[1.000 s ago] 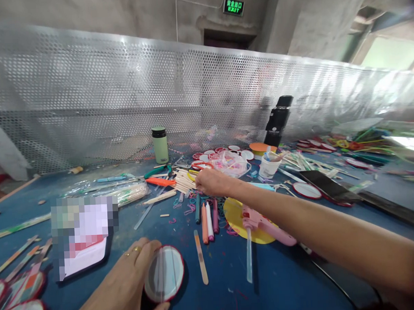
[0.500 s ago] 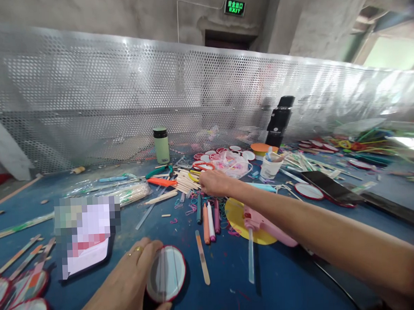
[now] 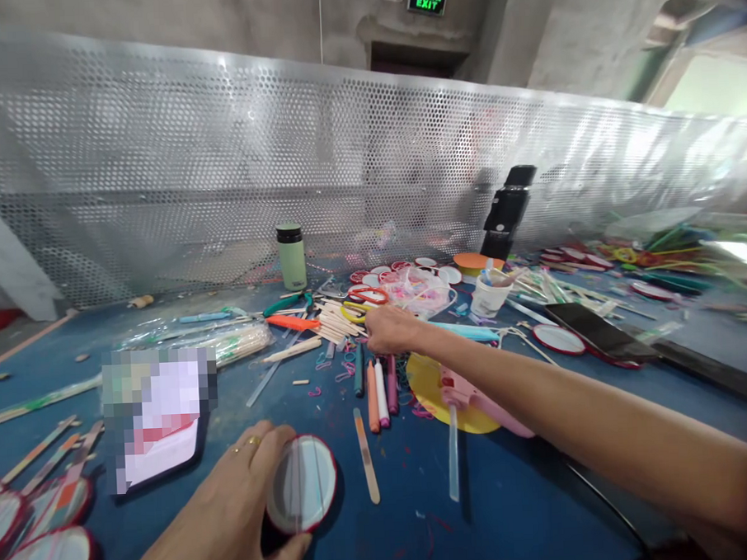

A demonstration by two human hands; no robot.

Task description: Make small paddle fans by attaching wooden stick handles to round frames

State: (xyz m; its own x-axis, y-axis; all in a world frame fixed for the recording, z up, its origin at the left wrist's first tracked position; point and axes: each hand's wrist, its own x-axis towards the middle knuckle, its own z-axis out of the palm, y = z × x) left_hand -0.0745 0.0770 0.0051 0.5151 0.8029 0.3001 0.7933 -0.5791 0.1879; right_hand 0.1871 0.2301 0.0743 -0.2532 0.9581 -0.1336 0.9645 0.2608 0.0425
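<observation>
Fingers of my right hand [image 3: 388, 329] stay curled over the pile of wooden sticks [image 3: 335, 323], hardly moved; whether they pinch one, I cannot tell. My left hand [image 3: 235, 509], fingers spread, keeps pressing the round red-rimmed disc [image 3: 301, 484] on the blue table [image 3: 513, 505] near me.

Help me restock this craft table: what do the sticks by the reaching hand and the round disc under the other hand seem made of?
The sticks by the right hand look like pale, matte, unpainted wood, flat with rounded ends. The disc gripped by the left hand has a red rim and a grey, faintly glossy face, possibly a small mirror or card; unclear.
</observation>
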